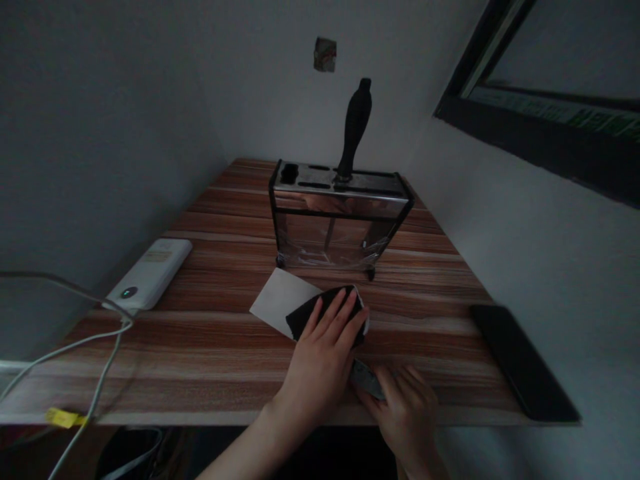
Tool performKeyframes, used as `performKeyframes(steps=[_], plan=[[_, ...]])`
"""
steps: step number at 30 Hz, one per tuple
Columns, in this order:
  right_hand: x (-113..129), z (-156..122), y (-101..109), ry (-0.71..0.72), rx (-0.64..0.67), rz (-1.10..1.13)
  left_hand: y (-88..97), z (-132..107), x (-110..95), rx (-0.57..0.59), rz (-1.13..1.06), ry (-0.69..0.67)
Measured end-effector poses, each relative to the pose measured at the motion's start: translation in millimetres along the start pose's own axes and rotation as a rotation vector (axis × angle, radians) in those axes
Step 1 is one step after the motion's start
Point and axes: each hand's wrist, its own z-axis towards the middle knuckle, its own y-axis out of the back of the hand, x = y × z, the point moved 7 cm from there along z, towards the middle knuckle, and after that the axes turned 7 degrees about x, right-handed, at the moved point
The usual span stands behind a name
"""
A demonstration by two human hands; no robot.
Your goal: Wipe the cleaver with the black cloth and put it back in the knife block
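My left hand lies flat with fingers stretched out on a dark cloth-like object that rests on a white sheet on the wooden table. My right hand is closed around a grey knife-like object near the table's front edge; part of it is hidden under my left hand. Behind them stands a metal knife block with one black-handled knife upright in a slot.
A white power bank with a lit green light lies at the left, white cables running off the table edge. A black phone lies at the right by the wall. Walls close in on both sides.
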Motion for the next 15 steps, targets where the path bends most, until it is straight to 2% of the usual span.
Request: performKeyframes(steps=[8,15], plan=[[-2,-4,2,0.012,-0.081,-0.046,-14.7,-5,-38,0.063,-0.038,-0.132],[0,-5,2,0.026,-0.101,-0.074,-13.5,-7,-45,0.076,-0.107,-0.130]])
